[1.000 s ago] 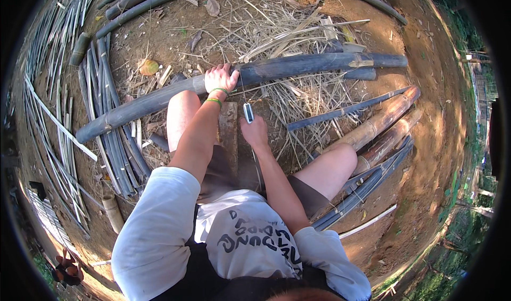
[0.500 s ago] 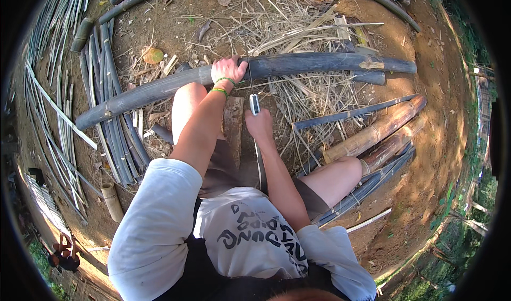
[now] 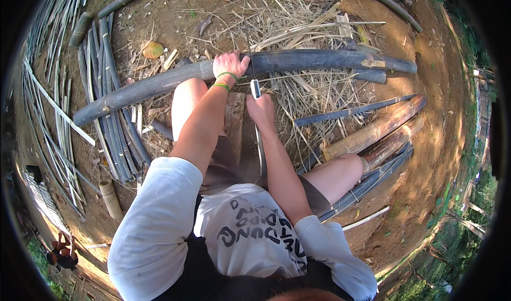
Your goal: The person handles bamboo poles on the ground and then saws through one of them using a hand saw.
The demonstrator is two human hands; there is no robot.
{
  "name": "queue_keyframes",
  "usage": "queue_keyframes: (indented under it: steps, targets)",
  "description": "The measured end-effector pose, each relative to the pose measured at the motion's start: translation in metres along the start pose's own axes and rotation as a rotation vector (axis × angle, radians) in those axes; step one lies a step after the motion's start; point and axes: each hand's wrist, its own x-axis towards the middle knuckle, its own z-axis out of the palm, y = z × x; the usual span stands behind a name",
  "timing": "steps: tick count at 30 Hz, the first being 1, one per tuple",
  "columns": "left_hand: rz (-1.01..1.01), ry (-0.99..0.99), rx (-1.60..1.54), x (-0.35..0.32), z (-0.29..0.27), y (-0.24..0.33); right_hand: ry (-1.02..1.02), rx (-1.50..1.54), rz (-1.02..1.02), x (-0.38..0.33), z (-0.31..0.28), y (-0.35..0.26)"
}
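Note:
A long dark bamboo pole lies crosswise in front of me, over my left leg. My left hand, with green bands at the wrist, grips the pole from above, its fingers over the far side. Just right of it, a thin saw blade crosses the pole. My right hand is closed round the handle of this handsaw, whose pale and dark end shows above the fist. The rest of the handle is mostly hidden in my palm. Between my legs lies a flat wooden board.
Bundled bamboo strips lie at the left under the pole. Dry straw and shavings spread beneath its right part. Pale bamboo logs rest by my right knee. A short bamboo piece is at lower left; another person is farther off.
My right hand has pushed the saw forward, so its handle is closer to the pole. My left hand stays on the pole.

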Motion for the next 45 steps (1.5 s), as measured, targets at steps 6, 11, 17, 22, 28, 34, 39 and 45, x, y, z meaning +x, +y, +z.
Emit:
queue_keyframes:
  steps: [6, 11, 17, 22, 28, 34, 39, 45]
  targets:
    - [0.007, -0.003, 0.024, -0.002, 0.002, -0.001, 0.055, -0.075, -0.027, -0.004, 0.012, 0.027]
    - [-0.001, -0.021, -0.021, 0.002, -0.002, 0.007, 0.045, -0.058, 0.034, 0.032, 0.009, 0.019]
    - [-0.016, -0.052, -0.038, 0.002, 0.004, -0.008, 0.159, 0.135, -0.111, -0.006, -0.006, 0.03]
    - [0.016, -0.102, -0.032, 0.005, 0.001, -0.007, 0.119, 0.048, 0.039, -0.024, -0.007, 0.03]
    - [-0.005, -0.183, -0.025, 0.008, -0.003, -0.006, 0.096, 0.039, -0.008, -0.024, -0.003, 0.03]
    - [-0.023, -0.191, -0.014, 0.008, -0.004, -0.007, 0.119, 0.01, 0.007, -0.027, 0.0, 0.032]
    - [-0.009, -0.185, -0.01, 0.007, -0.004, -0.004, 0.09, -0.04, 0.01, -0.028, 0.0, 0.027]
    - [0.003, -0.143, -0.028, 0.01, -0.003, -0.004, 0.078, -0.068, 0.001, -0.009, 0.002, 0.019]
